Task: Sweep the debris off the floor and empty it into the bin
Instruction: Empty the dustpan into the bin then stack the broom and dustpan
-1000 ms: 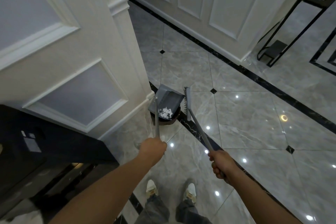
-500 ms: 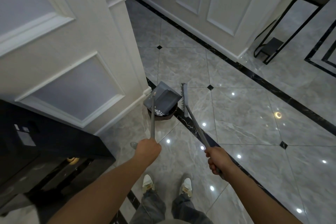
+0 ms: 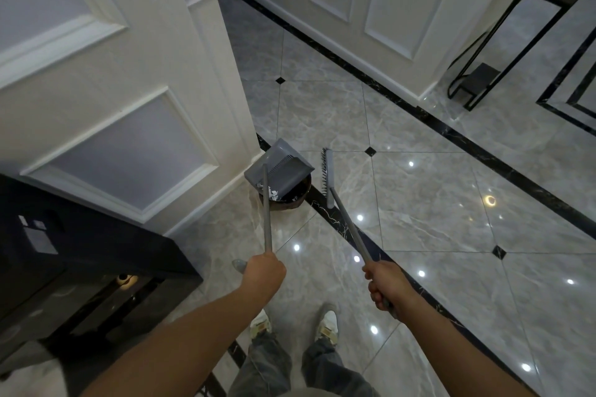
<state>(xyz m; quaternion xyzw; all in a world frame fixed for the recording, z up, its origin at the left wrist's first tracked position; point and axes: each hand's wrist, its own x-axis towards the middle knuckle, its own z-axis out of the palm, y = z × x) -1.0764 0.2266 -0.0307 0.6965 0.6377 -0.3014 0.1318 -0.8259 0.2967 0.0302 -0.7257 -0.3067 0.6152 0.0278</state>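
Note:
My left hand (image 3: 265, 271) grips the long grey handle of a grey dustpan (image 3: 283, 166). The pan is tipped over a small dark round bin (image 3: 298, 195) that stands by the white wall corner. White debris (image 3: 272, 194) shows at the pan's lower lip, over the bin's mouth. My right hand (image 3: 385, 284) grips the handle of a grey broom (image 3: 328, 177). Its head hangs just right of the bin, bristles facing left, apart from the pan.
A white panelled wall corner (image 3: 225, 100) rises just left of the bin. A black cabinet (image 3: 80, 267) stands at the lower left. A black metal-frame table (image 3: 503, 32) is at the far right. My feet (image 3: 293, 322) are on the glossy grey tiled floor (image 3: 435, 203).
The dustpan has tilted more steeply over the bin and the white debris has slid down toward its lower lip. The broom has stayed beside the bin.

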